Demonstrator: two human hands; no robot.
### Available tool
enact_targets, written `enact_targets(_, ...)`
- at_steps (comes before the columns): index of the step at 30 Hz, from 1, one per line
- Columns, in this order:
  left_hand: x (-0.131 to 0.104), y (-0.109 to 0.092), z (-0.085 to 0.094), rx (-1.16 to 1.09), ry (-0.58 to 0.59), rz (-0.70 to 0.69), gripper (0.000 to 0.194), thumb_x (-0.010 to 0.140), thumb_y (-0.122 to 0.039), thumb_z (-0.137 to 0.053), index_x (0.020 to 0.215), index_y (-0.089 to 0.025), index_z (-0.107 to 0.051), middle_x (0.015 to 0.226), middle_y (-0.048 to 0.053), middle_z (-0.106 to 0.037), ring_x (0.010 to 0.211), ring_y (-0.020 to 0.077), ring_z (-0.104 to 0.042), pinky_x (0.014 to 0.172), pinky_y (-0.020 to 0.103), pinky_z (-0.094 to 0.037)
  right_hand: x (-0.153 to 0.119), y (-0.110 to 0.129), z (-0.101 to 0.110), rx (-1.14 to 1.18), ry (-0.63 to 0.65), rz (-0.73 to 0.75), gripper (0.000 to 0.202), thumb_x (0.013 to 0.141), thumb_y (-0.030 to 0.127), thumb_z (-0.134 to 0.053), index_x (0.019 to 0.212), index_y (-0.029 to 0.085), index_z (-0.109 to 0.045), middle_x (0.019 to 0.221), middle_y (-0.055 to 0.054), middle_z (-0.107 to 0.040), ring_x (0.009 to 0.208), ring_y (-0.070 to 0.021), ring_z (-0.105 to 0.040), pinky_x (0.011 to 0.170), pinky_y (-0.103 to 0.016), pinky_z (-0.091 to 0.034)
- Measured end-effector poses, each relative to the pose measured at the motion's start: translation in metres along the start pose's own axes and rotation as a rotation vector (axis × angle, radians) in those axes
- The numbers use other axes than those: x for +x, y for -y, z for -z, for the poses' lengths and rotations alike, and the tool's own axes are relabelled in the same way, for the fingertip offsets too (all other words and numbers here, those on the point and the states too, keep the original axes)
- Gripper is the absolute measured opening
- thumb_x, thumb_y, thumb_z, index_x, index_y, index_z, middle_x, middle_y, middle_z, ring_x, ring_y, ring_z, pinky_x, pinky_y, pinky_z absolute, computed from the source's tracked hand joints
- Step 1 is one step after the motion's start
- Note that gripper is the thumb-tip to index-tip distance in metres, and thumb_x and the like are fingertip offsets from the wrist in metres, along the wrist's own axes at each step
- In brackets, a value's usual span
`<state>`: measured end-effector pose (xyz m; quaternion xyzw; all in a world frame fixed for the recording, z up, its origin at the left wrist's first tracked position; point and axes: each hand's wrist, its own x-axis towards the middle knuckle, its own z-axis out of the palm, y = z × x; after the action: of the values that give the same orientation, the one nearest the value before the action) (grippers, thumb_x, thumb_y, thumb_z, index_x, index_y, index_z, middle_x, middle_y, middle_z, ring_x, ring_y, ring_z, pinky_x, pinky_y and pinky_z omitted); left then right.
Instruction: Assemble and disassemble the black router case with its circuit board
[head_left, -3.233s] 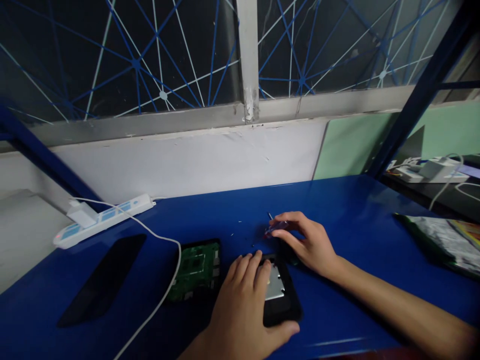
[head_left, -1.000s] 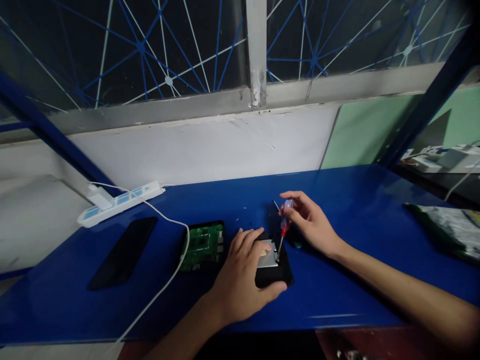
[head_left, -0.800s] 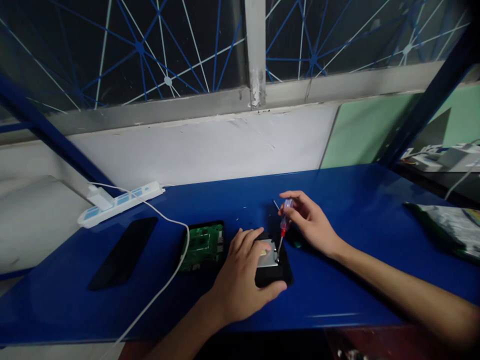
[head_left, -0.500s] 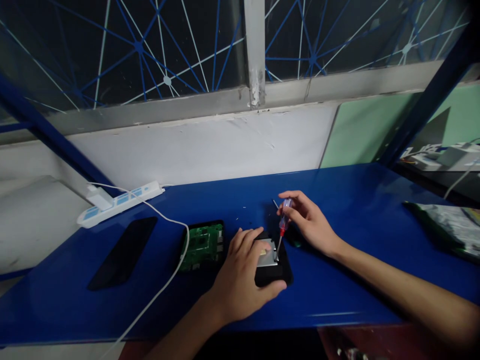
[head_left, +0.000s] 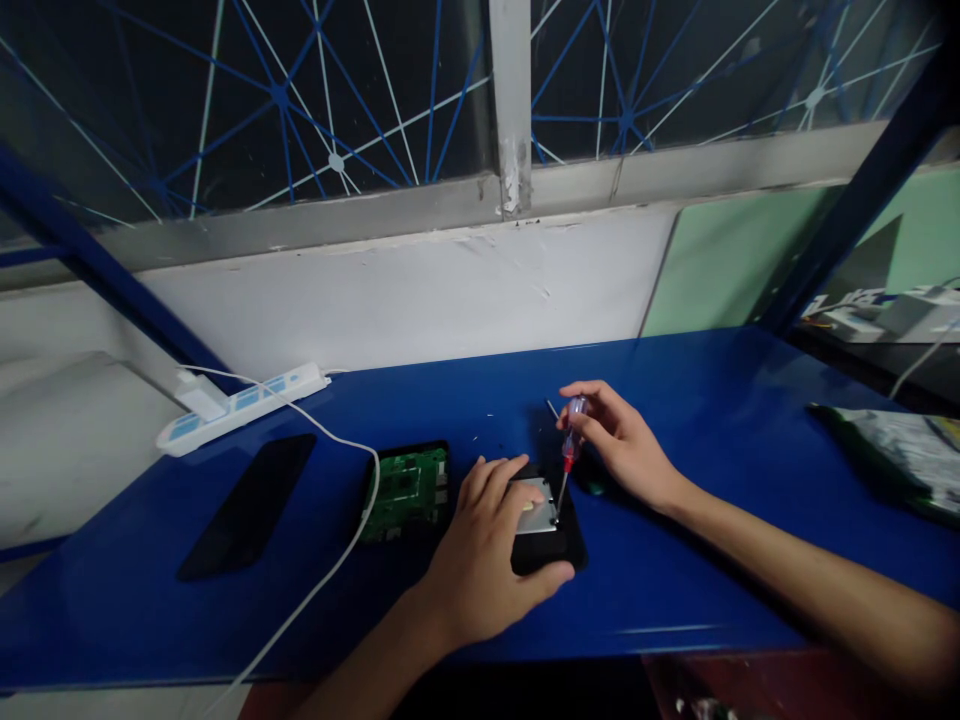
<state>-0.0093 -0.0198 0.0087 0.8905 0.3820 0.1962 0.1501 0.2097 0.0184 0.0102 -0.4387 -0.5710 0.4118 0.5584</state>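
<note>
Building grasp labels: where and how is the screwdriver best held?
Likely by its translucent handle, from the right and above, where the right hand holds it. The screwdriver stands tilted, handle uppermost, tip down at the metal plate; the left hand covers the plate's left side.

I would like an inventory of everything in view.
Window panes: 2, dark, back
Wall: 1, white, below panes
Board: 1, pale green, against wall
Posts: 2, blue, table's far corners
Table: 1, blue, foreground
Bulky item: 1, grey, left edge
Equipment: several, whitish, far right
Packet: 1, silver, table's right
Power strip: 1, white, table's left
Adapter: 1, white, on power strip
Cable: 1, white, crossing table's left
Flat panel: 1, black, table's left
Circuit board: 1, green, left of case
Case: 1, black, silver plate inside, centre
Screwdriver: 1, purple-red, over case
Unclear item: 1, dark, beside case
Bits: 2, white, beyond case
Left hand: 1, on case
Right hand: 1, holding screwdriver
</note>
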Motion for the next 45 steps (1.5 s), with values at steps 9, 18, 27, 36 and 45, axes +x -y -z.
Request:
enact_targets(9,0.001,-0.003,0.001,0.004,-0.027,-0.038,0.046,0.072,-0.034,-0.082,0.108,-0.022,-0.056,0.143,0.014,-0.052,0.139,0.0384,-0.040,0.116,0.068,-0.027,-0.001,0.000,0.001,-0.037,0.012,-0.005,0.027,0.092,0.037,-0.059,0.115,0.024,-0.055,0.087,0.000,-0.066,0.067,-0.0132,-0.062,0.066,-0.030,-0.052)
enact_targets(18,0.001,-0.003,0.004,0.021,-0.058,-0.089,0.031,0.072,-0.033,-0.083,0.094,-0.023,-0.063,0.135,0.010,-0.057,0.133,0.0364,-0.046,0.117,0.064,-0.027,0.000,-0.001,0.002,-0.068,0.011,0.000,0.028,0.092,0.039,-0.059,0.116,0.024,-0.055,0.088,-0.001,-0.066,0.071,-0.0145,-0.062,0.068,-0.031,-0.051)
enact_targets(27,-0.001,-0.002,0.002,0.061,-0.076,-0.108,0.033,0.071,-0.038,-0.084,0.097,-0.024,-0.068,0.135,0.008,-0.058,0.132,0.0362,-0.046,0.117,0.061,-0.029,0.000,-0.002,0.003,-0.104,0.018,0.023,0.031,0.093,0.043,-0.058,0.118,0.025,-0.055,0.089,-0.001,-0.067,0.074,-0.0163,-0.065,0.069,-0.032,-0.052)
enact_targets(36,-0.002,-0.001,0.000,0.113,-0.063,-0.128,0.032,0.073,-0.041,-0.083,0.098,-0.025,-0.070,0.131,0.007,-0.061,0.128,0.0359,-0.049,0.114,0.060,-0.036,-0.001,0.001,0.003,-0.123,-0.016,0.051,0.030,0.092,0.042,-0.059,0.116,0.024,-0.057,0.086,-0.001,-0.066,0.068,-0.0145,-0.060,0.065,-0.030,-0.049)
enact_targets(45,0.001,-0.004,0.002,0.061,-0.018,-0.114,0.036,0.072,-0.040,-0.084,0.100,-0.024,-0.069,0.127,0.008,-0.061,0.124,0.0331,-0.054,0.114,0.059,-0.037,-0.007,0.011,0.004,-0.135,-0.077,0.171,0.026,0.091,0.037,-0.062,0.114,0.025,-0.059,0.084,0.000,-0.063,0.068,-0.0134,-0.057,0.064,-0.030,-0.047)
